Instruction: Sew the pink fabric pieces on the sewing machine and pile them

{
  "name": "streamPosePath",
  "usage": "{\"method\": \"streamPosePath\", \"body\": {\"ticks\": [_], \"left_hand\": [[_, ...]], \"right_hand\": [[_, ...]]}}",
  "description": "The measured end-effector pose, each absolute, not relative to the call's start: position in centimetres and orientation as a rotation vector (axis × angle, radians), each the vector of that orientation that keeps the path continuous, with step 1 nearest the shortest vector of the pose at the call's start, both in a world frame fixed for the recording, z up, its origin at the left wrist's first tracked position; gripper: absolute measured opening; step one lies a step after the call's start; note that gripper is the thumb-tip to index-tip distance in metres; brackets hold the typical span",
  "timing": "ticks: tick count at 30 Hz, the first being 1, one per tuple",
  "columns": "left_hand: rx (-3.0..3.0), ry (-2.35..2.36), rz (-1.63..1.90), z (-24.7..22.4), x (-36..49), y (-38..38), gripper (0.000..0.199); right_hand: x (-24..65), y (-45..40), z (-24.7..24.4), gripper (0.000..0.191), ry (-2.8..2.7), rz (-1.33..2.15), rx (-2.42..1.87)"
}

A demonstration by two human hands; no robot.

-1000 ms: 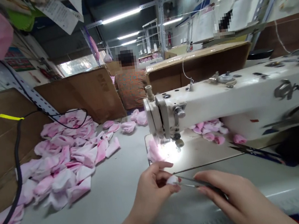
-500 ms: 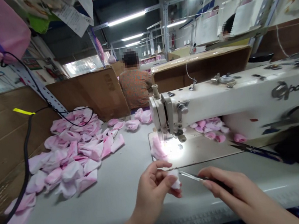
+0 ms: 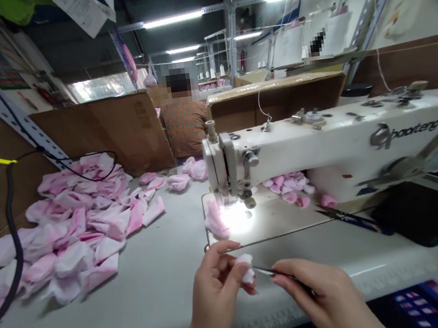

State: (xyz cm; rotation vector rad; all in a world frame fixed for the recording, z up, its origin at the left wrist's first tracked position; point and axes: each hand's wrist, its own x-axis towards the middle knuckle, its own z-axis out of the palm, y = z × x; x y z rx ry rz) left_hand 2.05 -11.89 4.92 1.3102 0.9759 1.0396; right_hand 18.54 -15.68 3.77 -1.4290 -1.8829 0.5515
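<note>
My left hand (image 3: 215, 297) pinches a small bunched piece of white and pink fabric (image 3: 245, 268) between thumb and fingers. My right hand (image 3: 322, 292) grips a slim pointed metal tool (image 3: 280, 273), possibly tweezers, with a dark handle. Its tip lies right by the fabric piece, and I cannot tell if they touch. Both hands are over the front edge of a grey work table (image 3: 139, 296). A pink fabric piece (image 3: 216, 222) lies under the lit needle area of a white Baoteng sewing machine (image 3: 320, 143).
A large heap of pink-and-white fabric pieces (image 3: 79, 229) lies left of the machine, and more (image 3: 286, 190) lie behind its arm. Black-handled scissors (image 3: 354, 221) and a black pad (image 3: 416, 206) sit to the right. A seated co-worker (image 3: 184, 125) is beyond cardboard partitions (image 3: 127, 132).
The whole scene has shifted left and up in view as my head turned. The fabric piece stays in my left hand, and the tool tip is again close beside it.
</note>
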Motion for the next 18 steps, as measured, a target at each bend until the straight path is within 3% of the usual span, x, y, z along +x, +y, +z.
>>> {"method": "streamPosePath", "body": {"ticks": [3, 8, 13, 18], "left_hand": [[1.685, 1.047, 1.011, 4.5, 1.1, -10.8, 0.018], [2.820, 0.950, 0.909, 4.2, -2.3, -5.4, 0.018], [3.182, 0.714, 0.489, 3.7, -3.5, -0.6, 0.024], [3.120, 0.669, 0.529, 3.3, -2.8, 0.2, 0.021]], "right_hand": [[19.6, -14.9, 2.8, 0.021, -1.940, 0.407, -1.422], [21.6, -11.8, 1.8, 0.025, -1.973, 0.155, -1.675], [21.4, -8.8, 2.4, 0.026, -2.114, 0.373, -1.711], [20.9, -7.0, 3.7, 0.018, -2.163, 0.700, -1.594]]}}
